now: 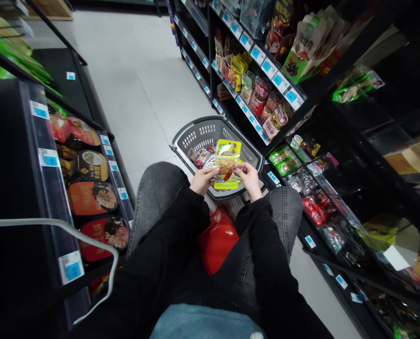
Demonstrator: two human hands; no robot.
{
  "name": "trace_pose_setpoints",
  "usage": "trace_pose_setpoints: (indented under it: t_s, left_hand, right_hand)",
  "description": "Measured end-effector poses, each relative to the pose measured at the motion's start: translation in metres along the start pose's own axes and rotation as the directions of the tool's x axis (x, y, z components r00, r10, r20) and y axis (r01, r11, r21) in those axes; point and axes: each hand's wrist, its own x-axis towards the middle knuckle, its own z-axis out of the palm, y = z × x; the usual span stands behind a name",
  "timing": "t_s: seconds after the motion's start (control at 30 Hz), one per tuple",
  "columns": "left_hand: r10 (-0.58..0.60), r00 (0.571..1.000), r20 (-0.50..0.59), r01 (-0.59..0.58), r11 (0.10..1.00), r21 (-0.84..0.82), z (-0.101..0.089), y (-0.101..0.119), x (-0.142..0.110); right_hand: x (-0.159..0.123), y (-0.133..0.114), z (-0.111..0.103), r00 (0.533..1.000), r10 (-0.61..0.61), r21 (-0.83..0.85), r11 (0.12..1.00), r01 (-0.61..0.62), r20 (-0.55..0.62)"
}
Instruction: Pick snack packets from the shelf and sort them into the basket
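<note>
Between my two hands is a yellow-green snack packet [228, 160] with a picture of food and a clear part on its front. My left hand [203, 180] pinches its left edge, thumb on the front. On the opposite edge, my right hand [248, 179] grips with thumb and fingers. The packet is upright, held above a grey shopping basket [210, 127] with slotted walls. Inside the basket lie several small red and white packets [201, 156], partly hidden behind the held one.
A red seat or bag-like object [218, 240] shows between my knees. On the left, a shelf [49, 157] carries bowl-shaped food boxes [93, 197]. Shelves of bagged snacks [259, 96] stand ahead right, with more packets [317, 207] low on the right. A pale cable [89, 239] crosses at lower left.
</note>
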Motion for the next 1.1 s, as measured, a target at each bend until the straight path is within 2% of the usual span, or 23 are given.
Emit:
trace_pose_setpoints:
  t_s: [0.6, 0.77, 0.93, 1.1]
  left_hand:
    - [0.013, 1.0, 0.018, -0.013, 1.0, 0.016, -0.0029, -0.0055, 0.0048]
    - [0.046, 0.997, -0.069, -0.034, 0.986, 0.161, -0.0059, -0.0097, 0.0094]
    - [0.064, 0.995, -0.07, -0.046, 0.973, 0.228, -0.0058, -0.0086, 0.0082]
    - [0.063, 0.996, -0.058, -0.046, 0.962, 0.268, -0.0065, -0.0088, 0.0089]
  right_hand:
    - [0.0003, 0.0038, 0.0015, 0.999, 0.035, 0.007, 0.999, -0.034, -0.014]
    - [-0.0003, 0.0032, 0.0023, 0.999, 0.037, 0.01, 0.999, -0.037, -0.012]
    - [-0.0009, 0.0022, 0.0027, 0.999, 0.04, -0.022, 0.999, -0.04, 0.013]
    - [-0.0025, -0.0005, 0.0039, 0.999, 0.052, 0.02, 0.998, -0.052, 0.003]
